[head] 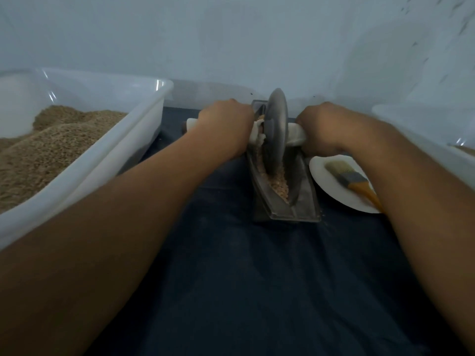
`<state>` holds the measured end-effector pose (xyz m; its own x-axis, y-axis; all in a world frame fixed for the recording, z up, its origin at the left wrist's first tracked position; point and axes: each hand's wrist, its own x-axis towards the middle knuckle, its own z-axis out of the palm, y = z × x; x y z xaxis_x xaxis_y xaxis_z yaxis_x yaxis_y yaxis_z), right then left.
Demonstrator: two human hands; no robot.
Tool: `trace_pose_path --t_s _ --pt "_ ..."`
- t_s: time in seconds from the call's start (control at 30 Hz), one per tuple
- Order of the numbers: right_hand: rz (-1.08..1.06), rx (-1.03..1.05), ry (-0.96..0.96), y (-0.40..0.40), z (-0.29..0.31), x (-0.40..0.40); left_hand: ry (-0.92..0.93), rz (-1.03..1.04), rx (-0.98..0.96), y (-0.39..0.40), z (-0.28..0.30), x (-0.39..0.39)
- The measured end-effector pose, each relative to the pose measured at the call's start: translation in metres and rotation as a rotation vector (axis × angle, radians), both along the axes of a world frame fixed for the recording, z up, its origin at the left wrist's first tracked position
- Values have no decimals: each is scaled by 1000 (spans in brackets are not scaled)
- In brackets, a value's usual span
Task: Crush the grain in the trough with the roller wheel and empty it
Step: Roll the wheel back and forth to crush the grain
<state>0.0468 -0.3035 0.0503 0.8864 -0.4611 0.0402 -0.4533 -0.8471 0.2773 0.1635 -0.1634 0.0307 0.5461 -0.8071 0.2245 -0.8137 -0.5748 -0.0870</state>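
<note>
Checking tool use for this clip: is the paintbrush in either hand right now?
No: the paintbrush lies on the white plate, while both hands grip the roller wheel's handles.

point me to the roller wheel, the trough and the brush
roller wheel (277, 124): head view, flat face of the disc.
trough (304, 199): head view, right top rim near the front end.
brush (343, 172): head view, ferrule below the bristles.
</note>
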Motion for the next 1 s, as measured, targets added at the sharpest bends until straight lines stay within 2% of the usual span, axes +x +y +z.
trace_pose_path --t_s 0.2,0.37,0.67,0.8,1.0 --pt "99 -69 -207 -20 -17 9 -108 39 -108 -4 -8 2" --pt "97 -89 -242 -23 -20 12 -188 50 -158 -5 -15 2" --pt "-17 73 -68 -3 1 -2 -48 58 -66 -2 -4 1" --pt "-43 89 91 7 12 -7 13 48 56 3 5 -4" --pt "-72 309 247 11 24 -17 30 50 320 5 19 -21"
